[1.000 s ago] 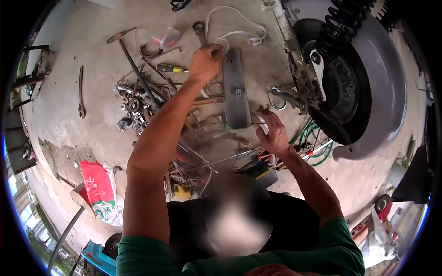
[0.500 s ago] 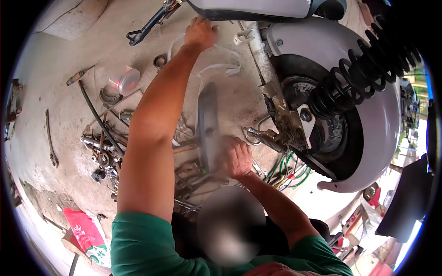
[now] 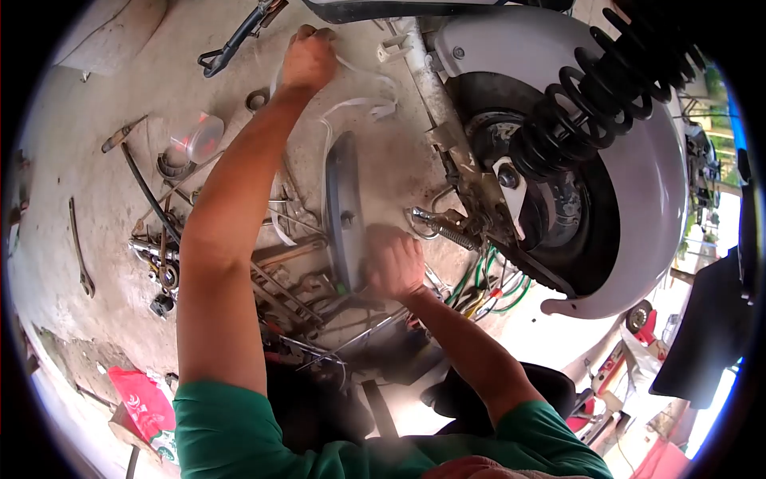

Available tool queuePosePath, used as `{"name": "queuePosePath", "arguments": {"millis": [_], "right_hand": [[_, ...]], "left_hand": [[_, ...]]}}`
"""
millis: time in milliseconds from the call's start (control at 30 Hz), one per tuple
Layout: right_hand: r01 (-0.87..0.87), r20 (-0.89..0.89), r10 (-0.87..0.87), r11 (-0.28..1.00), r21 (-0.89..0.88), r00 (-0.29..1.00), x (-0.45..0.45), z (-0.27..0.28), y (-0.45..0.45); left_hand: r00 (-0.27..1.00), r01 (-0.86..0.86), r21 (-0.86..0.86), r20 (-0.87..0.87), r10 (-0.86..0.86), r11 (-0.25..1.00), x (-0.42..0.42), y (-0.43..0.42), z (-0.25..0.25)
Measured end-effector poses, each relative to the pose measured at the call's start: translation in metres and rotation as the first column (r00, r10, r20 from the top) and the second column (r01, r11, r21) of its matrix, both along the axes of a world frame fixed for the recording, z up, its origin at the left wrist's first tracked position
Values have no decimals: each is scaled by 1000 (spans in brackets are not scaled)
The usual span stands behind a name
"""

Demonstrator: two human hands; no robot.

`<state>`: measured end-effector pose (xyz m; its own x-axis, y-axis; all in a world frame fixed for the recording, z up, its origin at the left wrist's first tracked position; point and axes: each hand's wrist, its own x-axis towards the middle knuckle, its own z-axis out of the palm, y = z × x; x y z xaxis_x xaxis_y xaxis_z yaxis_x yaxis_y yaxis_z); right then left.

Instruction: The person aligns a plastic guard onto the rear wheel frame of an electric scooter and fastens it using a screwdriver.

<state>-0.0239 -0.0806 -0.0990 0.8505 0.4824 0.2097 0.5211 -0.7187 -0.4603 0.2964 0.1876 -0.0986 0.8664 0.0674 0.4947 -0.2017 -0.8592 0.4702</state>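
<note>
My left hand (image 3: 309, 57) is stretched far forward over the floor, beside the pale strap (image 3: 363, 101). Its fingers are curled together, and what they hold, if anything, is hidden. Nearer to me, my right hand (image 3: 395, 262) is just right of the lower part of a long dark cover (image 3: 345, 211). Motion blurs its fingers, so neither their grip nor contact with the cover is clear. The cover lies lengthwise among tools. A ring-shaped tool end (image 3: 257, 100) shows left of my left forearm.
At right are a wheel under a grey fender (image 3: 650, 199), a black coil spring (image 3: 570, 120) and a small spring (image 3: 455, 233). Left lie a hammer (image 3: 144, 184), a wrench (image 3: 78, 247), a clear tub (image 3: 203, 136) and mixed metal parts. Green cables (image 3: 515, 295) lie near the wheel.
The view has shifted, showing more of the vehicle. My left hand has moved forward, away from the ring-shaped tool end, to beyond the strap. My right hand has moved closer alongside the dark cover.
</note>
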Motion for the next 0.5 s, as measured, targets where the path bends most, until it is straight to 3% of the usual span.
{"name": "queuePosePath", "arguments": {"millis": [33,133,233,267,400,500], "right_hand": [[-3,3,3,1000,5,1000,0,2,0],[-18,6,18,998,54,1000,-1,2,-1],[-55,42,53,997,50,998,-1,1,-4],[-65,53,62,996,57,997,-2,-1,-4],[-153,94,134,959,239,986,4,2,-14],[-92,-23,116,885,456,993,2,5,-26]], "left_hand": [[1000,0,-80,19,1,997,-14,2,9],[995,82,-105,-47,-88,991,-67,8,49],[916,92,-354,-337,-218,931,-137,9,91],[893,107,-361,-375,-250,926,-164,8,100],[796,132,-401,-502,-338,906,-273,-8,119],[735,93,-427,-580,-351,899,-343,-37,128]]}}
